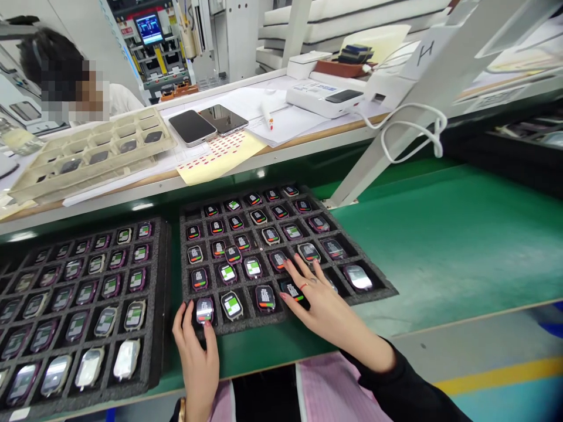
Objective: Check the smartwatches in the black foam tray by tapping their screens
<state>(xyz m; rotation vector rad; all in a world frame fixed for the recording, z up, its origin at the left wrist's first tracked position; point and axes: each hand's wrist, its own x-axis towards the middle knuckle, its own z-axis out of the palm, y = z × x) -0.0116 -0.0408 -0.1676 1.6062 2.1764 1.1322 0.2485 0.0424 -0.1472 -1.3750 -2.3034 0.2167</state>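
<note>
A dark grey foam tray (275,319) of square pockets lies before me, holding smartwatch faces with lit screens. My left hand (196,351) is at its near left corner, fingers apart around a watch face (204,310) in the corner pocket; I cannot tell whether it grips it. Over the near right part of the tray my right hand (323,299) spreads its fingers. Its fingertips rest at a watch face (278,261) and a paler one (309,252), while the thumb is by another watch face (292,290). One watch face (233,254) sits across the pocket dividers.
A second foam tray (152,328) of watch faces stands on the left. Beyond, a shelf holds a beige plastic tray (153,120), two phones (192,128), papers and a white box-shaped device (323,97). A slanted white post (373,152) rises at right from the green surface (440,234). Another person (118,97) is at far left.
</note>
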